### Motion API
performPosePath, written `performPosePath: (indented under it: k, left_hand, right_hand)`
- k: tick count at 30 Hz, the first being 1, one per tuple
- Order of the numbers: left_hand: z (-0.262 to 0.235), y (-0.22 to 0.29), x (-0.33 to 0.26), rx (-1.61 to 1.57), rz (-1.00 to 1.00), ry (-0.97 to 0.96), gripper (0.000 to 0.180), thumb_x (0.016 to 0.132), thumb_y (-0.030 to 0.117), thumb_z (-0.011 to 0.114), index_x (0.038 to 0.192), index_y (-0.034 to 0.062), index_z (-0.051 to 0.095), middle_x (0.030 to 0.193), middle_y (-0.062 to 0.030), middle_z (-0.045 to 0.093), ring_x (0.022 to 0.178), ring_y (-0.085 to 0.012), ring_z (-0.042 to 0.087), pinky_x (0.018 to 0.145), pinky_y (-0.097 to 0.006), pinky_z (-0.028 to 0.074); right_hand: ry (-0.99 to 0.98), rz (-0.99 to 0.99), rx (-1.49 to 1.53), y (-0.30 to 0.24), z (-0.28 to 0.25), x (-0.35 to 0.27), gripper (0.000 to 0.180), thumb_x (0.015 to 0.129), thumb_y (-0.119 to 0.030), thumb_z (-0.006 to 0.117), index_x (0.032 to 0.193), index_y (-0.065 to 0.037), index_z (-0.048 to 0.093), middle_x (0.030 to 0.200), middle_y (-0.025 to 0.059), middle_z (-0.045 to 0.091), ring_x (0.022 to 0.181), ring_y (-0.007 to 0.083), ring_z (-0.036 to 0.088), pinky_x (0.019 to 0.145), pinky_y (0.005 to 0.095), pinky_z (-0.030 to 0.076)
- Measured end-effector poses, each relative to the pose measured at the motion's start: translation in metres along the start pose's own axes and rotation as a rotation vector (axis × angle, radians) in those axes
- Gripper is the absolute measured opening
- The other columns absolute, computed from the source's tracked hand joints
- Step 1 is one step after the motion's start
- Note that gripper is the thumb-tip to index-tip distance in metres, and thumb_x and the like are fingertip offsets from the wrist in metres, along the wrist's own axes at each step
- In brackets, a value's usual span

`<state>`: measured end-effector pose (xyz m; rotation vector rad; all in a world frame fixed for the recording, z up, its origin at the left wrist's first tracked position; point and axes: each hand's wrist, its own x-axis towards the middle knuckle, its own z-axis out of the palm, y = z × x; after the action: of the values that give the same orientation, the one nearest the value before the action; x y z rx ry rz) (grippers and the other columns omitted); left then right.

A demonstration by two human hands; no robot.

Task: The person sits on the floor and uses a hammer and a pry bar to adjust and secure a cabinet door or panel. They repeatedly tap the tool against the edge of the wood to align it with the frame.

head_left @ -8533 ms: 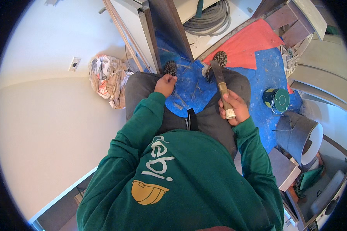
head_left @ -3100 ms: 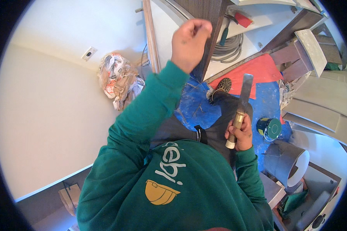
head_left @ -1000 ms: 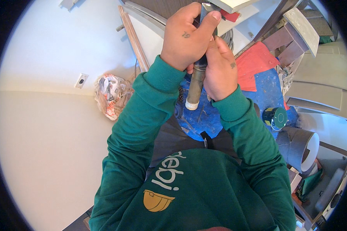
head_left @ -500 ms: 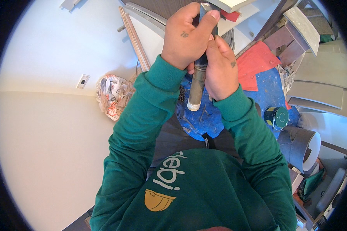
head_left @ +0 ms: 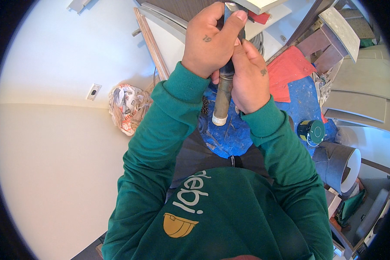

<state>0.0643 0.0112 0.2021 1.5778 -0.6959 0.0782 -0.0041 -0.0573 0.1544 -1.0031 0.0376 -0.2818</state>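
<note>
The left hand and right hand are both clamped on the blade of the flat metal-bladed tool with a round brown handle and white butt; earlier, the right alone gripped its handle. Now the butt points toward the person, above the paint-spotted blue floor sheet, the blade beside the pale flat board.
</note>
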Motion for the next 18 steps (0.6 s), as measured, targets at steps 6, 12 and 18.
performPosePath:
  k: [6,12,18]
  left_hand:
    - [-0.001,0.000,0.001,-0.017,-0.013,-0.012,0.020,0.098,0.015,0.060,0.082,0.0031,0.058,0.066,0.0025,0.053,0.060,-0.0039,0.045,0.052,-0.022,0.037]
    - [0.000,-0.001,0.002,-0.112,-0.078,-0.029,0.018,0.098,0.015,0.059,0.086,0.0024,0.060,0.070,0.0038,0.054,0.062,-0.0035,0.045,0.054,-0.021,0.038]
    - [-0.009,-0.008,0.004,-0.079,-0.129,-0.068,0.020,0.096,0.021,0.064,0.088,0.0032,0.064,0.066,0.0037,0.056,0.058,-0.0026,0.047,0.050,-0.022,0.038]
  right_hand:
    - [0.030,0.027,-0.004,-0.003,0.003,-0.002,0.032,0.107,-0.030,0.043,0.090,-0.004,0.049,0.066,0.0072,0.058,0.052,0.0128,0.055,0.048,0.0260,0.046]
    - [0.067,0.066,-0.015,-0.007,0.007,-0.003,0.033,0.106,-0.031,0.045,0.089,-0.004,0.049,0.066,0.0077,0.059,0.050,0.0140,0.057,0.046,0.0268,0.047]
    - [0.077,0.078,-0.026,-0.010,0.010,-0.004,0.034,0.106,-0.032,0.045,0.088,-0.003,0.050,0.065,0.0083,0.059,0.049,0.0144,0.057,0.044,0.0272,0.047]
